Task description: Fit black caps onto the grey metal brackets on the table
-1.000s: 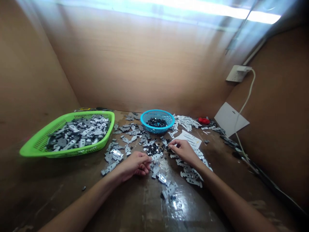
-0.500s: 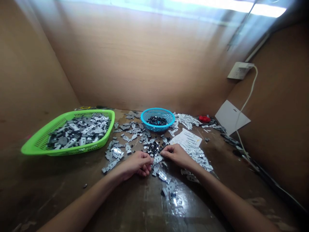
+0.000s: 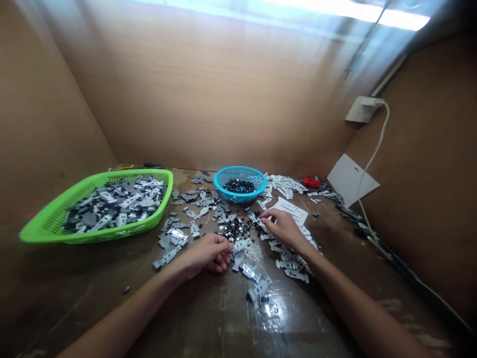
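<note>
My left hand [image 3: 207,253] rests on the wooden table [image 3: 208,318] with its fingers curled, pinching a small grey metal plate [image 3: 241,244] at its left end. My right hand [image 3: 283,226] lies farther back and to the right, fingers bent in a pinch over the scattered grey plates [image 3: 290,261]; what it holds is too small to make out. Between the hands sits a little heap of small black parts [image 3: 235,229].
A green basket [image 3: 44,231] full of grey plates stands at the left. A small blue basket [image 3: 223,191] holding black parts sits at the back centre. More plates [image 3: 201,201] litter the table, with white paper [image 3: 294,211], a red object [image 3: 311,182], a wall socket [image 3: 363,109] and its cable [image 3: 367,164] at the right.
My right hand moved left to meet the plate in my left hand, then drew back right and away. My left hand stayed put.
</note>
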